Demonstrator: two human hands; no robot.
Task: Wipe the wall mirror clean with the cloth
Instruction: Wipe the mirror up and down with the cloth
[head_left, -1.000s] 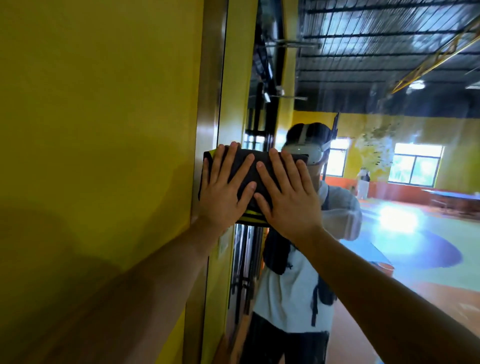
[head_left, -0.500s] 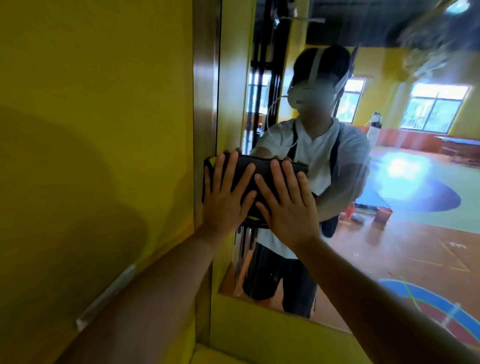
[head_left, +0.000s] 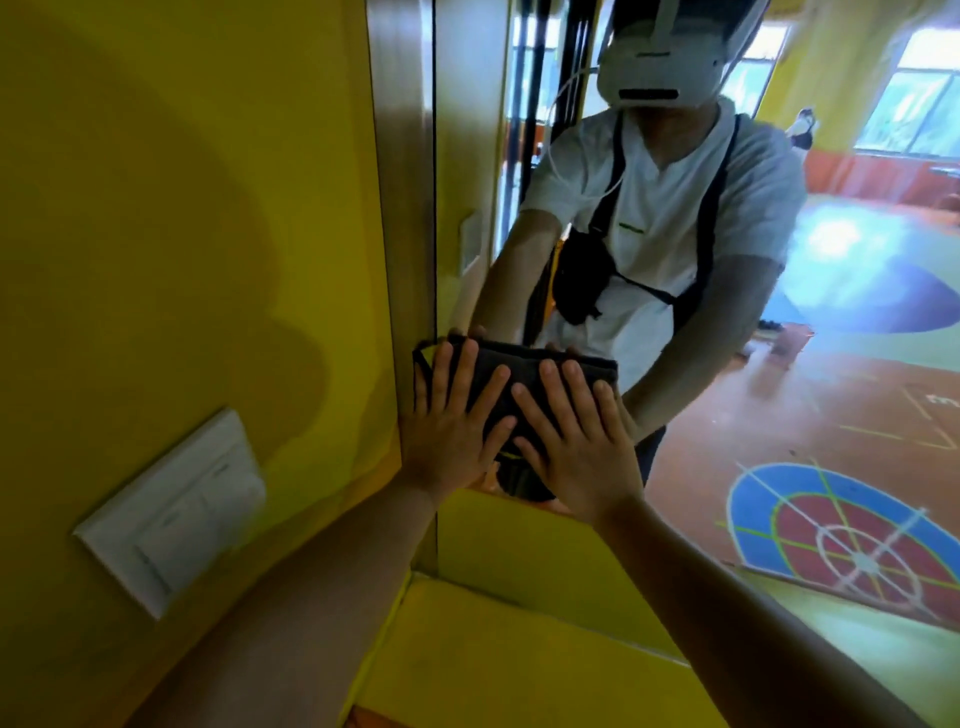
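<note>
Yellow wall (head_left: 182, 208); left hand (head_left: 449, 441), right hand (head_left: 576, 452) press cloth (head_left: 524, 359) flat against mirror (head_left: 810, 415).

Cloth (head_left: 522, 358) black (yellow trim); wall (head_left: 182, 208) yellow; 1 switch plate (head_left: 171, 514) white; mirror frame (head_left: 402, 208) brown.

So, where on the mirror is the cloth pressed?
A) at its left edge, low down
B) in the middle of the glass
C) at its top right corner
A: left hand and right hand press the cloth flat on the mirror beside its left frame, near the bottom edge.
</note>
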